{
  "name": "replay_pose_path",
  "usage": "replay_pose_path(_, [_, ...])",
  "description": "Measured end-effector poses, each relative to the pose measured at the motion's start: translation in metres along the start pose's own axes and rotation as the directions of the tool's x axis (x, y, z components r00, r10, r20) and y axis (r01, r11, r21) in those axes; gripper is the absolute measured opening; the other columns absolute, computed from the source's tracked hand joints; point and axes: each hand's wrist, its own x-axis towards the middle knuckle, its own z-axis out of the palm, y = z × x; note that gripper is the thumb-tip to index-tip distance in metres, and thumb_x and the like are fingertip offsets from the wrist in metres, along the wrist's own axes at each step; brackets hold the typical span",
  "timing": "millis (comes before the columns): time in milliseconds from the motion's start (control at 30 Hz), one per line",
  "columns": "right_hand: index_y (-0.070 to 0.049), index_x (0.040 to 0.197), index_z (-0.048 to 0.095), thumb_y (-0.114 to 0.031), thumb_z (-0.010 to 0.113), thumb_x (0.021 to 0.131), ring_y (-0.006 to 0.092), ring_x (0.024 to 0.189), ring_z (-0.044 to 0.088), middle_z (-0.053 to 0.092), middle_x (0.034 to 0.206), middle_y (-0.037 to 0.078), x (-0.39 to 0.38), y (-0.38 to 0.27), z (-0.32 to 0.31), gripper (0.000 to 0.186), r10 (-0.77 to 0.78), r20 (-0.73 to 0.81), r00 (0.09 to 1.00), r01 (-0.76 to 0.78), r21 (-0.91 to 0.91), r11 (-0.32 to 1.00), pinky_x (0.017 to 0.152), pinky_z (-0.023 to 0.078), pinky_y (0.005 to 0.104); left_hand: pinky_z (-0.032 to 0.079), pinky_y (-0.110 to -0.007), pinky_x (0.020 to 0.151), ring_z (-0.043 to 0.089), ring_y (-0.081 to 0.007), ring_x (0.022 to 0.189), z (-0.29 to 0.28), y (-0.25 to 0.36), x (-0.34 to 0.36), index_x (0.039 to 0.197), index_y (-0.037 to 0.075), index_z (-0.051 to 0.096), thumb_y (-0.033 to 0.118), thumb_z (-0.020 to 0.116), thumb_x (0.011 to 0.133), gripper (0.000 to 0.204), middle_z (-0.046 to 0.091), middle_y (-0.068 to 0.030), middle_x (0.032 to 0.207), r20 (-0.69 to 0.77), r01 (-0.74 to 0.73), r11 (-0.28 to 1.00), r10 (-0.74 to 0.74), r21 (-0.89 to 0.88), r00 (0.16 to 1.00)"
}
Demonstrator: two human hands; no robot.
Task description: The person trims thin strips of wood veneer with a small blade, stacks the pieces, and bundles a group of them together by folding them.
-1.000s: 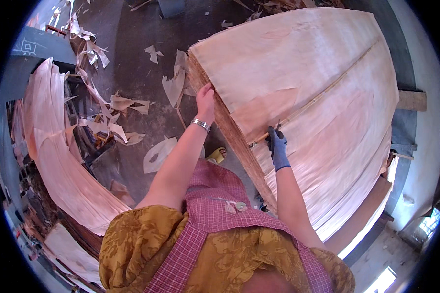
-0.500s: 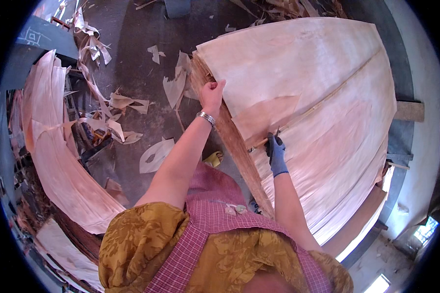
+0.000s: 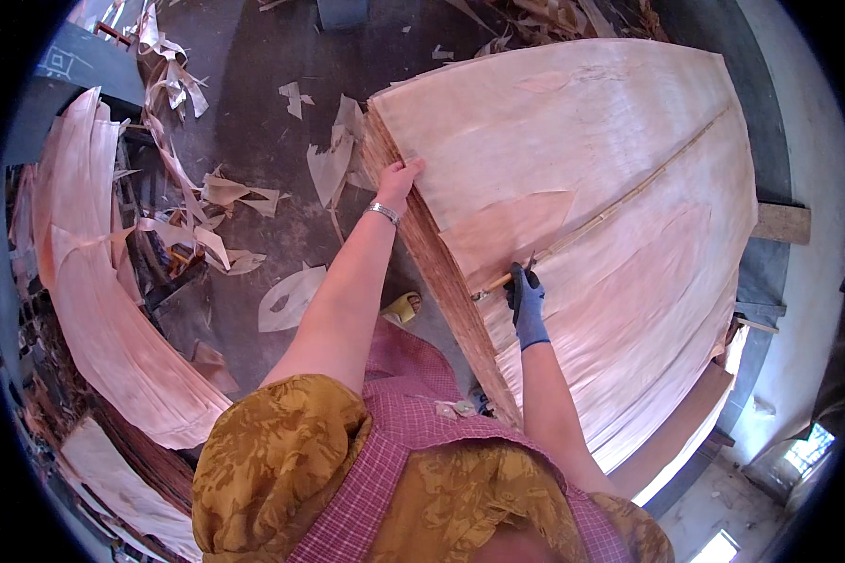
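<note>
A large stack of thin, pale pinkish wood veneer sheets (image 3: 648,216) fills the right side, its rough brown layered edge (image 3: 437,267) facing me. At that edge, toward the far left corner, is my bare left hand (image 3: 397,186), closed on the top veneer sheet's rim; some of its fingers are hidden. A long thin stick (image 3: 620,204) lies slantwise across the sheets, with a small metallic end over the near edge. Close to that end, my right hand (image 3: 529,302), in a blue and black glove, is closed around the stick. A small dark point sticks up beside its fingers.
A bent pile of veneer (image 3: 113,319) hangs along the left over dark clutter. Torn veneer scraps (image 3: 333,155) litter the dark floor (image 3: 253,75). Wooden bars (image 3: 781,223) jut out beyond the stack's right side, near a pale wall (image 3: 807,300). A yellow-green shoe (image 3: 401,308) shows below my left arm.
My left hand has come down from a raised, pinched pose onto the sheet's rim. My right hand stays on the stick, and the whole view has shifted slightly.
</note>
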Motion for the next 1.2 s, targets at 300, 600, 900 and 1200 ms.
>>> replay_pose_path(300, [-0.013,0.077,0.060,-0.038,0.070,0.086,0.0080,0.038,0.041,0.054,0.056,0.000,0.000,-0.003,0.004,0.028,-0.007,-0.031,1.000,0.006,-0.035,0.999,0.035,0.029,0.0240,0.048,-0.027,0.078,0.061,-0.0113,0.085,-0.003,0.002,-0.001,0.098,0.005,0.066,0.019,0.073,0.086,0.021,0.067,-0.0008,0.093,0.082,0.031,0.996,-0.024,-0.086,0.996])
replay_pose_path(600, [-0.013,0.078,0.061,-0.034,0.070,0.087,0.0076,0.039,0.042,0.054,0.057,-0.001,-0.003,-0.003,0.008,0.024,-0.006,-0.007,1.000,0.006,0.000,1.000,0.036,0.030,0.0238,0.048,-0.028,0.084,0.061,-0.0125,0.091,-0.010,0.010,-0.007,0.102,0.003,0.064,0.018,0.071,0.086,0.023,0.066,-0.0027,0.098,0.110,0.033,0.994,-0.021,-0.104,0.994])
replay_pose_path(900, [-0.012,0.086,0.063,-0.034,0.066,0.088,0.0100,0.049,0.053,0.057,0.063,0.000,-0.021,-0.004,0.003,0.023,-0.110,-0.067,0.992,0.115,0.083,0.990,0.042,0.040,0.0242,0.041,-0.025,0.049,0.053,-0.0097,0.059,-0.024,0.049,-0.019,0.087,0.008,0.063,0.029,0.065,0.088,0.021,0.060,0.0009,0.075,0.091,0.040,0.924,-0.081,0.379,0.993])
replay_pose_path(1200, [-0.015,0.090,0.057,-0.034,0.062,0.091,0.0139,0.037,0.045,0.049,0.052,0.001,-0.077,0.020,-0.059,0.019,0.026,-0.493,0.870,0.277,0.532,0.800,0.034,0.036,0.0285,0.035,-0.026,0.035,0.050,-0.0136,0.044,-0.087,0.043,-0.072,0.076,0.010,0.054,0.026,0.062,0.088,0.021,0.055,-0.0028,0.061,0.091,0.203,0.835,-0.287,0.512,0.954])
